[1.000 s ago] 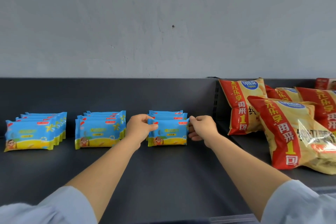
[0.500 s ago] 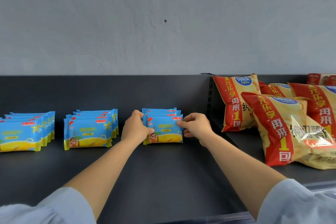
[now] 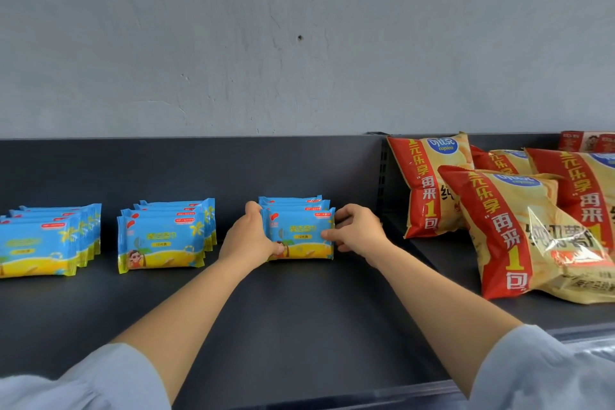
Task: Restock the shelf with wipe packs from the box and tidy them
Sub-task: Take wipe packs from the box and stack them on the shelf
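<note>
You are squaring up the third row of wipe packs [image 3: 299, 236] on the shelf [image 3: 299, 309], left hand [image 3: 248, 240] and right hand [image 3: 357, 231] grasping the front pack's ends with curled fingers; next, release and fetch more from the unseen box.

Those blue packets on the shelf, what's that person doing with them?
A person is tidying wipe packs on a dark shelf. Their left hand and right hand press on either side of the rightmost row of packs, squaring it up. Two more rows stand to the left, the middle row and the far-left row. Red and yellow snack bags sit in the next section to the right. No box is in view.
</note>
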`<state>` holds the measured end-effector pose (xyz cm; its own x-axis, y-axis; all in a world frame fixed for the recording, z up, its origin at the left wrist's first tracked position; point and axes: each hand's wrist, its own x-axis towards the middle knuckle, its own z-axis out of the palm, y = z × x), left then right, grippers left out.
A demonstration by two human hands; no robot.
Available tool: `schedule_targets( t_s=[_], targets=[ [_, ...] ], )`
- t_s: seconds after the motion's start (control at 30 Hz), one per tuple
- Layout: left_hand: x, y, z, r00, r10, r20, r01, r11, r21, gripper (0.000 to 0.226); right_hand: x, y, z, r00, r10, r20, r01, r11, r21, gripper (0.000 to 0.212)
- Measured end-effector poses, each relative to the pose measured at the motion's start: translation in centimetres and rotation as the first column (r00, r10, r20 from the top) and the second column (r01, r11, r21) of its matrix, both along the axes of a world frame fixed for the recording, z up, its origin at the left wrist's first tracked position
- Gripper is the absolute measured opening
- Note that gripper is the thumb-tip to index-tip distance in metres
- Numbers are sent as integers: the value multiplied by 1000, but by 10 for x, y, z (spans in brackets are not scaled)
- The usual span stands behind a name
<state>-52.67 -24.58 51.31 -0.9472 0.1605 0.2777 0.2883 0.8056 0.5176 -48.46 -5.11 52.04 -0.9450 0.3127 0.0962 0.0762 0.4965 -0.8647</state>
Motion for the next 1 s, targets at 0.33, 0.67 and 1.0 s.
schedule_targets(
  t_s=[0.33, 0.67, 1.0],
  targets=[
    [17, -7, 3, 993, 78, -85, -92, 979, -183, 71, 20, -4, 3, 999, -39, -7, 39, 947, 320, 62],
    [55, -15, 6, 986, 23, -166, -93, 900, -427, 49, 64, -6, 9, 998, -56, -40, 67, 666, 743, 45],
    [107, -22, 12, 962, -158, -221, 37, 883, -469, 45, 138, -22, 13, 996, -87, -35, 80, 589, 804, 39]
  ],
)
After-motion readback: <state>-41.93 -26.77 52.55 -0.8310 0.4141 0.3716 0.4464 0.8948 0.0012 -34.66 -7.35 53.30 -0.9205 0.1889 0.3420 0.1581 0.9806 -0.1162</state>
